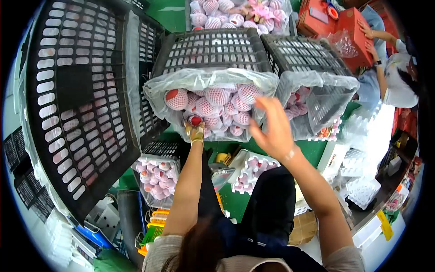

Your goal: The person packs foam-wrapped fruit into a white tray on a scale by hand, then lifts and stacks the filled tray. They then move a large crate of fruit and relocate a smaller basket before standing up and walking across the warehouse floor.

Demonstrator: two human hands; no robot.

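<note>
A black plastic crate (213,54) lies tipped in front of me, lined with clear plastic film (158,86). Inside it are many round red fruits in pink-and-white foam nets (217,97). At the crate's lower front edge, my left hand (195,132) has its fingers around a netted red fruit (195,120). Over the crate's right front corner hovers my right hand (274,129), slightly blurred, with fingers apart and nothing in it.
To the right is another lined crate (317,81) with fewer fruits. A tall black crate (81,90) stands at left. Below, a smaller crate (156,179) and a white tray (253,170) hold netted fruits. A co-worker's hands (368,38) touch a red box (353,34) at upper right.
</note>
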